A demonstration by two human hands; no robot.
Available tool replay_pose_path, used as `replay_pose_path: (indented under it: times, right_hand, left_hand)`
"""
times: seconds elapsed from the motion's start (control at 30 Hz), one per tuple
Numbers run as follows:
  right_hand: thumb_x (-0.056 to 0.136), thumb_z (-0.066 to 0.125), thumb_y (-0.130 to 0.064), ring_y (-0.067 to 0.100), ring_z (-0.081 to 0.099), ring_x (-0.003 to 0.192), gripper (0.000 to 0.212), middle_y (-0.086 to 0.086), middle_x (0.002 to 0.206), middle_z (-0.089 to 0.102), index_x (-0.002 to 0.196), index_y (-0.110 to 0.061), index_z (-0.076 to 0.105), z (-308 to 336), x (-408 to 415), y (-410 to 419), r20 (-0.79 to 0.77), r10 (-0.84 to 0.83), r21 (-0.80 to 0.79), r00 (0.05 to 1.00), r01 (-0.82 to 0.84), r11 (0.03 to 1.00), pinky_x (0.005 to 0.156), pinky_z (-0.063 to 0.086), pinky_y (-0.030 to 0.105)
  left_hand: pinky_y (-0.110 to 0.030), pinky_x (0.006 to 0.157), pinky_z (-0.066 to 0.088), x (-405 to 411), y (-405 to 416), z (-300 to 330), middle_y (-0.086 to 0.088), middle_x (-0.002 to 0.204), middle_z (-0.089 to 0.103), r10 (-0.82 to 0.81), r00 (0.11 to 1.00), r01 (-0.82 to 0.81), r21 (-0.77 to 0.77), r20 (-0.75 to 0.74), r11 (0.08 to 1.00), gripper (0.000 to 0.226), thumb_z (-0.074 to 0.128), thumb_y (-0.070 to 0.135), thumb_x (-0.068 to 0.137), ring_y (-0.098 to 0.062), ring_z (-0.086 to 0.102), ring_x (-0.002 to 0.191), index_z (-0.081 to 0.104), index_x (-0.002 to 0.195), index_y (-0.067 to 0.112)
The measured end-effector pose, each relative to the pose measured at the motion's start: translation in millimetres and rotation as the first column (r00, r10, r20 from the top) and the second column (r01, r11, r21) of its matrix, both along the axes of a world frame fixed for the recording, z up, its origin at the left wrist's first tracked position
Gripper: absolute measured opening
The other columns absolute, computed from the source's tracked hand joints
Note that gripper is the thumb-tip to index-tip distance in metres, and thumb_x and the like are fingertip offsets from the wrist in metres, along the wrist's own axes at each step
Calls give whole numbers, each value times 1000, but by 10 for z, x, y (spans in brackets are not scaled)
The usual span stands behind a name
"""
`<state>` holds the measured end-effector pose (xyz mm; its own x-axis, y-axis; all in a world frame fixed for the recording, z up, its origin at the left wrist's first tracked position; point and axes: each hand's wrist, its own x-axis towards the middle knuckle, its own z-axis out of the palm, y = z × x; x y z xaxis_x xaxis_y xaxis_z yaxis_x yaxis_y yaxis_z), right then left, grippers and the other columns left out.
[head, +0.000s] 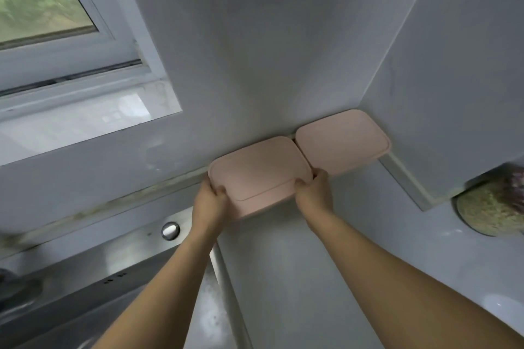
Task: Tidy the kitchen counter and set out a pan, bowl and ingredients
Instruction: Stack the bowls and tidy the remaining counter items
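A pink lidded box sits at the back of the grey counter, close to the wall. My left hand grips its left front corner, thumb on the lid. My right hand grips its right front corner the same way. A second pink lidded box stands right beside it in the corner, touching or nearly touching the first one.
A steel sink with a round button lies to the left. A window is above it. At the right, a jar of grains stands under a wall panel.
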<state>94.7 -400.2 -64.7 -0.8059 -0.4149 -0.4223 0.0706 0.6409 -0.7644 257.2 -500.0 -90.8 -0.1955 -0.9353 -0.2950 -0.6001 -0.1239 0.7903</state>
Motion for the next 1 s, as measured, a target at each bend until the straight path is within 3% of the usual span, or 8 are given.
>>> replay_pose_path:
  times: [0.17,0.27,0.4,0.5,0.6,0.7,0.87,1.0]
  right_hand:
    - [85,54,-6,29,58,112,51,8,127,58,135,-11,46,2,38,66,-32,22,18,999,-22,1000,91,47,31]
    - [79,47,-6,27,60,111,60,3,128,60,137,-19,50,-8,38,59,7,28,-34,1000,-28,999,95,50,37]
    - [88,43,-10,30,54,118,54,9,137,51,141,-15,43,-59,18,-29,49,-59,-43,997,61,997,99,44,34]
    - [89,46,-12,22,56,105,45,3,126,59,134,-15,49,-107,27,-18,103,-125,-125,987,138,983,89,42,28]
    - [86,48,-22,20,59,91,40,-2,112,65,126,-22,55,-191,21,5,127,-160,-141,979,177,974,75,44,27]
    - [90,49,-22,12,51,73,30,0,100,60,118,-13,53,-241,34,16,137,-221,-148,966,241,959,57,35,26]
    - [91,41,-20,23,54,103,43,2,122,57,134,-16,48,-209,108,8,202,-180,-130,963,209,969,81,41,30]
    - [92,43,-23,21,57,96,37,2,112,62,126,-15,56,-103,240,216,209,-176,-115,962,203,972,78,43,30]
  left_hand:
    - [-32,87,42,33,-6,41,-4,120,60,40,991,-26,107,-131,994,47,38,7,93,-29,55,111,45,139,17]
    - [-34,89,43,22,-17,53,-1,119,59,73,979,-43,156,-192,987,52,35,5,91,-25,55,110,45,139,21]
    - [-34,93,42,25,-4,3,1,123,57,74,971,-32,183,-226,983,52,32,8,92,-23,52,112,45,139,24]
    - [-34,92,41,8,28,-5,4,118,55,104,966,-54,208,-236,977,48,30,12,95,-22,50,109,46,138,24]
    - [-33,82,39,-46,31,11,1,107,58,209,941,-141,254,-267,957,43,31,10,92,-22,51,96,52,125,25]
    - [-34,75,39,-76,32,-23,1,95,61,302,911,-210,316,-279,925,31,37,18,92,-19,53,84,57,115,21]
    - [-33,71,43,-7,43,26,0,84,63,378,859,-219,417,-347,882,10,53,17,90,-20,56,77,62,86,18]
    - [-30,62,40,112,147,253,-2,77,57,372,843,-222,380,-388,898,14,56,14,91,-19,51,72,60,77,15]
